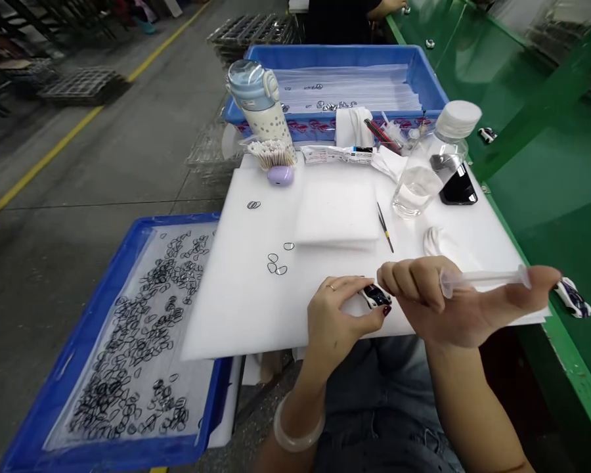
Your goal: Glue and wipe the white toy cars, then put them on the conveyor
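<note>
My left hand (335,320) pinches a small white and black toy car (375,295) between thumb and fingers, just over the front edge of the white work board (236,295). Close to it, my right hand (453,309) is wrapped round a clear plastic syringe (490,281), with the thumb on the plunger end. The syringe's barrel and tip are mostly hidden by my curled fingers. Left of the hands, several thin black rings (276,264) lie loose on the board. A pair of tweezers (385,227) rests beside a white foam block (338,210).
A blue tray (73,351) full of black rings stands at the left. Behind are a cup (261,105), cotton swabs (270,152), a purple case (280,175), a clear bottle (431,164), a phone (459,187) and a blue bin (315,121). Another toy car (572,297) sits on the green conveyor (546,164).
</note>
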### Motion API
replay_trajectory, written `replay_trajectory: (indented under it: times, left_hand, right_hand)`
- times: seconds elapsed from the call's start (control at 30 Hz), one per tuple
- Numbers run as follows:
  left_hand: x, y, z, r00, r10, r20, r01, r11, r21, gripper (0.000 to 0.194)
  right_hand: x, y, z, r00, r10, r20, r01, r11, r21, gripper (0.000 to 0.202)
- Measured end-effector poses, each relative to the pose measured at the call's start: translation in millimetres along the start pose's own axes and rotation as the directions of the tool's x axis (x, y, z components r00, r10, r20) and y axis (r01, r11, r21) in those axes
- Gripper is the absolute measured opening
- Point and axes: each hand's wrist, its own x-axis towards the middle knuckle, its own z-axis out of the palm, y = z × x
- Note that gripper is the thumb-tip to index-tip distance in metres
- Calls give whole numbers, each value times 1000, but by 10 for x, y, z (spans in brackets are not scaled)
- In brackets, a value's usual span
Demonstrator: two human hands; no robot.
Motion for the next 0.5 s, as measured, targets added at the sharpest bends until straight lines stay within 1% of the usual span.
replay_trajectory:
  times: [0.07, 0.13, 0.27, 0.5]
  left_hand:
    - [0, -4, -4, 1000, 7, 5, -7, 1000, -8, 28]
    - [2, -5, -8, 1000, 9, 3, -9, 1000, -14, 27]
    - [8, 2, -13, 1000, 0, 7, 0, 1000, -19, 26]
    - [0, 11, -13, 1000, -14, 2, 14, 1000, -20, 26]
  right_hand:
    - [34, -24, 80, 1000, 24, -9, -23, 998, 52, 72]
    - [48, -14, 118, 998, 52, -33, -50, 997, 53, 70]
    - [45, 28, 116, 995, 75, -72, -73, 997, 35, 68]
    - [46, 45, 95, 996, 77, -48, -76, 997, 17, 69]
